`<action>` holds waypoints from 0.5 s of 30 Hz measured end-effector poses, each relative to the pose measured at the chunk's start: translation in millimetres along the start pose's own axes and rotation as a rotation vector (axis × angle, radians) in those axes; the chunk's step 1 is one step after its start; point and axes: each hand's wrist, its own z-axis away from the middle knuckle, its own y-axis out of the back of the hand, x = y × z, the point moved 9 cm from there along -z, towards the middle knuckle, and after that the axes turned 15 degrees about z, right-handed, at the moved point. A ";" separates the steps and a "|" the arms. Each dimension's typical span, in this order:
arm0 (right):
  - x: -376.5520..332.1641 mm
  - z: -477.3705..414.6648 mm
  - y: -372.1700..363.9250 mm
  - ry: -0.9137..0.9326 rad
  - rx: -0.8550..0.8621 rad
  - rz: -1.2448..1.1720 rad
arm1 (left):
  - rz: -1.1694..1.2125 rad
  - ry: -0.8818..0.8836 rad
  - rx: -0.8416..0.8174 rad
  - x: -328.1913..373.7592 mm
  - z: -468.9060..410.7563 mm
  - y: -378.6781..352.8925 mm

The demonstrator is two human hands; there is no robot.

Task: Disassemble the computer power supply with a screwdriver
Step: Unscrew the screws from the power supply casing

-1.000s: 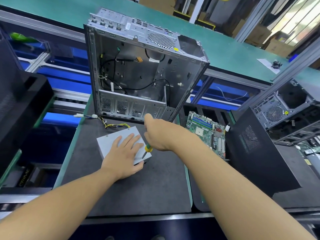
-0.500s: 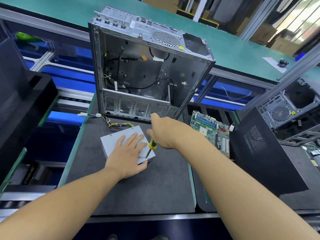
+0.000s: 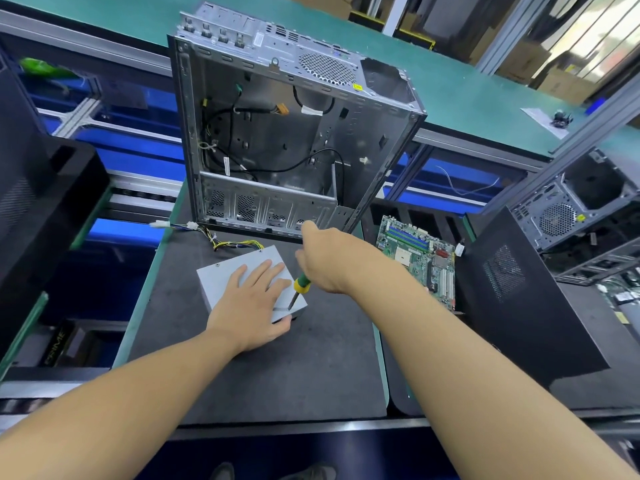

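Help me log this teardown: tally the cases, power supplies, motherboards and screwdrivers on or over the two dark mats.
Open silver metal computer case: 1
Grey metal power supply box: 1
Green motherboard: 1
Green-and-yellow-handled screwdriver: 1
Total: 4

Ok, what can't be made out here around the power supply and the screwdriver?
Head view only:
- What the tip of the screwdriver sits on: too small to tell.
- Much of the top of the power supply: covered by the left hand pressing flat on it.
- Upper screwdriver handle: hidden inside the right hand gripping it.
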 end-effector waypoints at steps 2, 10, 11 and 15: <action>-5.9 0.7 1.9 0.063 -0.010 -0.039 | 0.013 -0.011 0.023 1.5 0.4 2.0; -3.8 4.3 -0.6 0.017 -0.062 -0.052 | 0.003 -0.004 -0.001 -0.1 -0.8 -0.3; -2.0 3.7 -0.6 -0.014 -0.058 -0.040 | 0.001 -0.002 -0.001 -0.4 -0.7 -0.5; -1.6 -1.3 -0.8 -0.007 -0.045 -0.008 | 0.001 -0.025 0.039 0.7 0.3 0.8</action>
